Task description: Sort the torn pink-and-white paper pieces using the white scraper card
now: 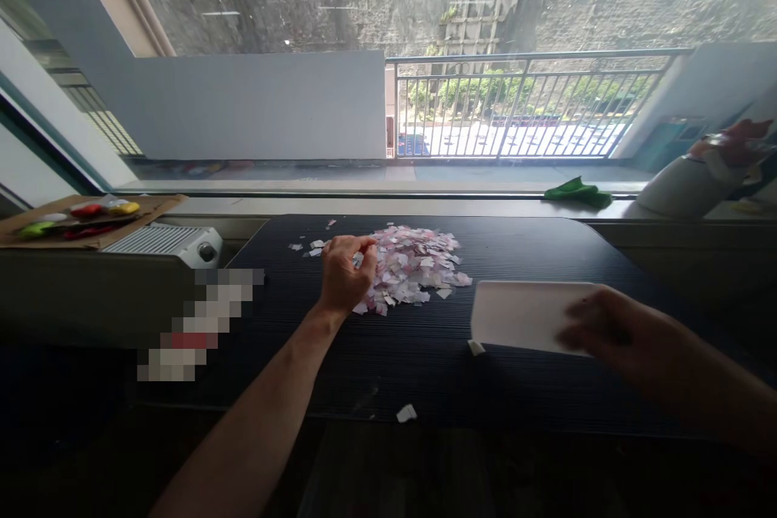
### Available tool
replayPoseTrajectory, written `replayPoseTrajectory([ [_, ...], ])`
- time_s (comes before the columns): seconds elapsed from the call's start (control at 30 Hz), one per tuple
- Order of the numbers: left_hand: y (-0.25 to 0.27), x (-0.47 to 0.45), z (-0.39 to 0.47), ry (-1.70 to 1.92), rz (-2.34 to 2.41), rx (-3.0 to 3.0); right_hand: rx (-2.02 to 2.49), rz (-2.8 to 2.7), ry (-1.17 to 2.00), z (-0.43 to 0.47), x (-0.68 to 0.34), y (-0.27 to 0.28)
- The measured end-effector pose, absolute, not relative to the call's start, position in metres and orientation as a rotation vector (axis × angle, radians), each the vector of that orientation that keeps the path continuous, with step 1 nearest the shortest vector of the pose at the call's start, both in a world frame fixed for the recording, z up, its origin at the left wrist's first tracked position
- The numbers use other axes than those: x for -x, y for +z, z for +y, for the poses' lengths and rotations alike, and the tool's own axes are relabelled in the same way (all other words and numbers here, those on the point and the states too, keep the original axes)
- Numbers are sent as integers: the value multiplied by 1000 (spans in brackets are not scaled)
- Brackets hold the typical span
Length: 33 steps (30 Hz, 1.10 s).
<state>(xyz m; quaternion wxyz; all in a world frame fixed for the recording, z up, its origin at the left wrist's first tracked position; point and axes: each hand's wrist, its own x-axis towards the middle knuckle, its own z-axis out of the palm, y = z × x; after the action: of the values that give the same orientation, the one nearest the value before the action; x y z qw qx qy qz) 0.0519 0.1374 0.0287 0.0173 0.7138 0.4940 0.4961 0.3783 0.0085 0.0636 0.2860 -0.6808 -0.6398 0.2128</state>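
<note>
Torn bits of pink and white paper (413, 263) are heaped in the middle of the dark table. At the left side of this heap is my left hand (349, 267), its fingers curled and thumb and fingertips close together; what they pinch, if anything, is hidden. My right hand (607, 328), smeared by motion, is closed at the right end of a flat white rectangular piece (515, 312) with rounded corners. Just under its lower left corner shows a paper scrap (477, 348). A second scrap (406, 413) lies by the table's near edge.
The dark table (273, 372) stands against a window sill (425, 206). On the sill are a green cloth (578, 193) and a pale figure (698, 174). At left are a white vented box (163, 241) and cardboard (36, 235) bearing colourful things. A pixelated patch covers the table's left edge.
</note>
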Motion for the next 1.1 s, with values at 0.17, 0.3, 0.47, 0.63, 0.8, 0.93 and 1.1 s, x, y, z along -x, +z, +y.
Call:
replayPoseTrajectory([
  [0.17,28,-55,138,1529,1531,-2223,1688,-1664,541,-13,-377,68],
  [0.3,26,-51,139,1535,1569,-2231,1490,-1821,817,-13,-323,63],
  [0.47,25,-49,140,1530,1590,-2245,1508,-1967,799,-14,-301,54],
  [0.63,26,-50,139,1535,1601,-2237,1640,-1888,649,-22,-357,53],
  [0.8,28,-50,139,1548,1595,-2224,1879,-1721,335,-23,-407,72],
  [0.93,28,-47,140,1551,1589,-2225,1901,-1687,386,-12,-402,76],
  [1.1,28,-45,141,1549,1604,-2220,1896,-1614,471,-14,-403,74],
])
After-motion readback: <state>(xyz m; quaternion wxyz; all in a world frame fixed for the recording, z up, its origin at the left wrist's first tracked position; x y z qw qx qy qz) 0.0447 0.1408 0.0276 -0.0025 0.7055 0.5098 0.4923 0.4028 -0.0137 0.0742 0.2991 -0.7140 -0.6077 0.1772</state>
